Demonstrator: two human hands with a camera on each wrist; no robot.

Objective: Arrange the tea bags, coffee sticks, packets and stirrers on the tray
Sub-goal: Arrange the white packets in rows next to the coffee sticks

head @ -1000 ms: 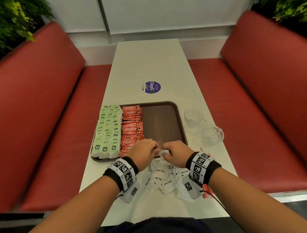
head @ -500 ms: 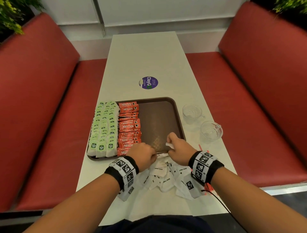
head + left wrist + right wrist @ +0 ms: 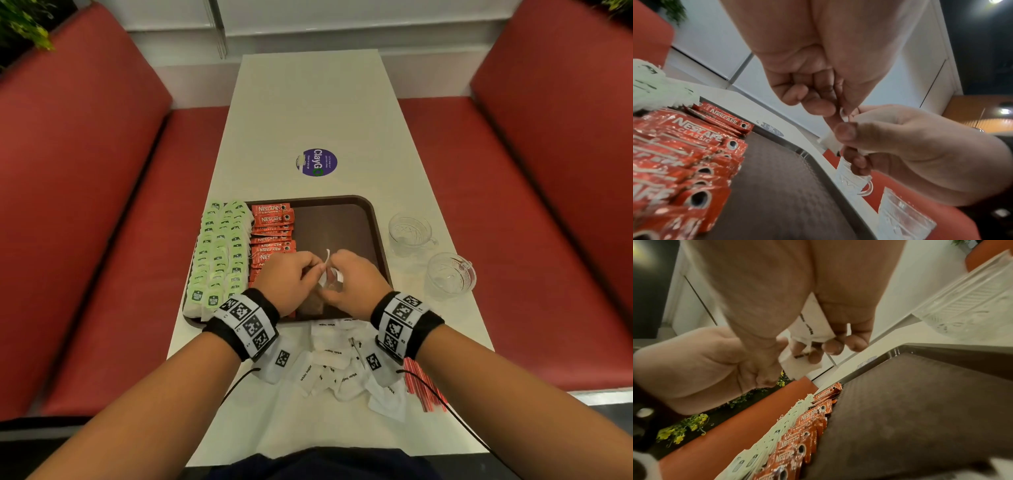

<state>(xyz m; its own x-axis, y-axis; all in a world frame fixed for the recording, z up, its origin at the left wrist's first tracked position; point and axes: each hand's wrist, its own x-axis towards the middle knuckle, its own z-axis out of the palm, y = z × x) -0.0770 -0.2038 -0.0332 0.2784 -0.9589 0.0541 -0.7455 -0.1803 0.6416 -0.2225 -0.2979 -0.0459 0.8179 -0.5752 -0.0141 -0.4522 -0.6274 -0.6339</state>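
A brown tray (image 3: 373, 219) holds rows of green tea bags (image 3: 219, 246) on its left and red coffee sticks (image 3: 272, 219) beside them; its right half is bare. Above that bare part my left hand (image 3: 294, 277) and right hand (image 3: 352, 281) meet and pinch white sugar packets (image 3: 327, 270) between them. The right hand (image 3: 828, 344) curls round a small stack of sugar packets (image 3: 813, 324); the left hand (image 3: 818, 100) pinches a sugar packet (image 3: 830, 141) edge. More white sugar packets (image 3: 332, 363) lie heaped on the table below the tray. Red stirrers (image 3: 421, 387) lie at the near right.
Two clear glass cups (image 3: 409, 233) (image 3: 448, 275) stand on the white table (image 3: 308, 102) right of the tray. A purple round sticker (image 3: 317, 162) sits beyond the tray. Red bench seats (image 3: 85, 205) flank the table on both sides.
Both hands rose from the heap of white packets at the tray's near edge and moved forward over the tray, carrying packets with them.
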